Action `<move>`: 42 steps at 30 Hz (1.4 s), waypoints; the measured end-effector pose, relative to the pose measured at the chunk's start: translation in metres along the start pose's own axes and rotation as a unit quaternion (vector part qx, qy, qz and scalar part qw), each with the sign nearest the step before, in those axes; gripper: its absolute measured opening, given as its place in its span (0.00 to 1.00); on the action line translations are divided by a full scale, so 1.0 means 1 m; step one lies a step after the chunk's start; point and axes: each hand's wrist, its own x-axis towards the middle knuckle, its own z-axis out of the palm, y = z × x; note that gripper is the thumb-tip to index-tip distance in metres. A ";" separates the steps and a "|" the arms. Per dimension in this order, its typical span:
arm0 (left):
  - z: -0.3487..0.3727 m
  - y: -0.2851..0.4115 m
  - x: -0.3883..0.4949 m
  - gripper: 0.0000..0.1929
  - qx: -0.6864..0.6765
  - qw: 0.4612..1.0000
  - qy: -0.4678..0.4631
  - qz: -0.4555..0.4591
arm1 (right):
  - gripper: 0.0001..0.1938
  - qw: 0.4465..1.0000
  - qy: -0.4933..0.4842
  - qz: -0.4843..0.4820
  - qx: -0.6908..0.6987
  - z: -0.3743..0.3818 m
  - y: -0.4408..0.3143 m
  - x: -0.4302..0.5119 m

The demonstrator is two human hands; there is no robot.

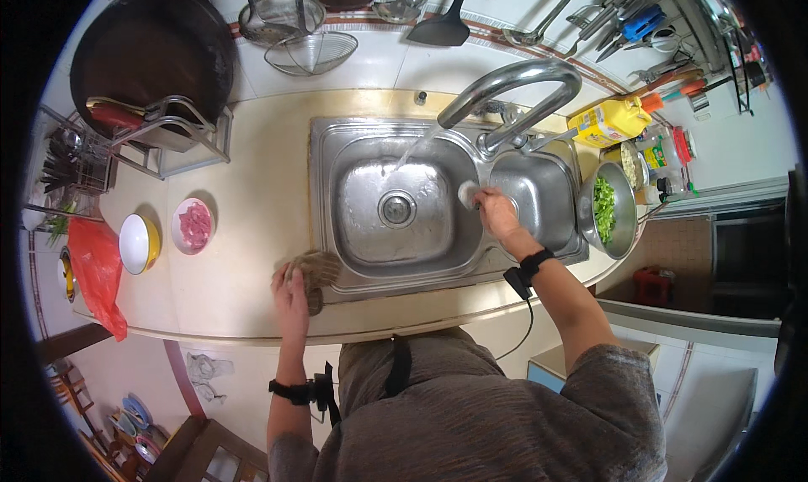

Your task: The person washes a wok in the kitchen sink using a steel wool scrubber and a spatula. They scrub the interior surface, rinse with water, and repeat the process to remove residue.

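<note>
My left hand (292, 293) grips a brown-grey cloth or glove (314, 272), blurred by motion, over the counter at the sink's front left corner. A small pale round object (468, 194), too blurred to name, is held between the fingers of my right hand (497, 211), above the divider of the double-bowl steel sink (394, 248). Water (413, 149) runs from the curved chrome faucet (514, 81) into the large left basin.
Left on the counter (233, 229) are a bowl of raw meat (194, 226), a yellow enamel bowl (139, 244) and a red plastic bag (95, 267). A steel bowl of chopped greens (606, 209) stands right of the sink, near a yellow bottle (606, 121). A black wok (151, 59) leans behind a rack.
</note>
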 end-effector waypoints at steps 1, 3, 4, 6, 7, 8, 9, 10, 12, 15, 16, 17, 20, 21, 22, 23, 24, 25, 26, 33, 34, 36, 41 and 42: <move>0.007 0.012 0.007 0.24 -0.061 0.996 -0.039 -0.051 | 0.11 0.999 -0.031 0.014 0.000 -0.004 -0.005 -0.004; 0.022 0.038 0.025 0.25 -0.147 0.974 -0.099 -0.144 | 0.10 0.992 0.010 0.051 0.114 -0.012 -0.020 -0.011; 0.035 0.053 0.033 0.26 -0.233 0.954 -0.118 -0.147 | 0.10 0.987 0.010 0.066 0.145 -0.016 -0.028 -0.013; 0.061 0.080 0.058 0.28 -0.337 0.908 -0.160 -0.191 | 0.10 0.971 0.013 0.105 0.215 -0.023 -0.045 -0.020; 0.072 0.092 0.072 0.29 -0.377 0.879 -0.189 -0.221 | 0.10 0.968 0.007 0.110 0.226 -0.025 -0.052 -0.023; 0.085 0.103 0.082 0.28 -0.370 0.885 -0.182 -0.218 | 0.10 0.965 0.001 0.114 0.237 -0.026 -0.059 -0.027; 0.097 0.113 0.093 0.27 -0.364 0.890 -0.174 -0.210 | 0.10 0.961 0.008 0.103 0.255 -0.025 -0.064 -0.031; 0.106 0.122 0.107 0.26 -0.375 0.881 -0.194 -0.213 | 0.12 0.965 0.022 0.096 0.244 -0.023 -0.069 -0.034; 0.120 0.137 0.137 0.25 -0.401 0.862 -0.229 -0.207 | 0.11 0.960 0.000 0.117 0.255 -0.017 -0.072 -0.044; 0.131 0.152 0.189 0.23 -0.444 0.844 -0.192 -0.232 | 0.10 0.949 0.000 0.132 0.285 -0.007 -0.069 -0.062; 0.132 0.154 0.207 0.22 -0.471 0.831 -0.179 -0.236 | 0.10 0.947 0.005 0.132 0.292 -0.005 -0.067 -0.069; 0.130 0.155 0.226 0.21 -0.503 0.815 -0.172 -0.230 | 0.10 0.944 0.007 0.149 0.295 -0.003 -0.065 -0.075; 0.152 0.163 0.281 0.17 -0.497 0.834 -0.174 -0.166 | 0.10 0.909 -0.010 0.196 0.368 -0.001 -0.060 -0.091; 0.161 0.165 0.294 0.16 -0.478 0.849 -0.178 -0.138 | 0.10 0.904 0.018 0.174 0.390 -0.001 -0.059 -0.095; 0.174 0.167 0.304 0.14 -0.469 0.858 -0.172 -0.123 | 0.10 0.896 0.031 0.178 0.405 -0.002 -0.057 -0.098; 0.185 0.168 0.309 0.12 -0.405 0.889 -0.188 -0.100 | 0.10 0.882 0.025 0.190 0.430 -0.003 -0.057 -0.099; 0.195 0.171 0.314 0.11 -0.340 0.916 -0.201 -0.074 | 0.10 0.890 0.031 0.194 0.411 -0.004 -0.056 -0.101; 0.208 0.173 0.313 0.10 -0.318 0.924 -0.207 -0.032 | 0.10 0.891 0.038 0.200 0.406 -0.005 -0.056 -0.101; 0.221 0.176 0.310 0.09 -0.297 0.931 -0.211 0.011 | 0.10 0.888 0.034 0.209 0.409 -0.006 -0.055 -0.101; 0.297 0.215 0.312 0.11 -0.088 0.890 -0.359 0.267 | 0.10 0.885 0.017 0.225 0.407 -0.006 -0.059 -0.099; 0.301 0.219 0.317 0.11 -0.087 0.876 -0.387 0.275 | 0.10 0.882 0.015 0.224 0.415 -0.006 -0.060 -0.100; 0.300 0.220 0.325 0.11 -0.059 0.861 -0.424 0.273 | 0.11 0.876 0.003 0.227 0.426 -0.004 -0.062 -0.100; 0.245 0.178 0.332 0.10 -0.202 0.882 -0.381 0.188 | 0.11 0.864 -0.035 0.251 0.434 -0.001 -0.065 -0.093; 0.229 0.165 0.334 0.12 -0.209 0.904 -0.349 0.135 | 0.12 0.858 -0.038 0.252 0.446 0.000 -0.065 -0.091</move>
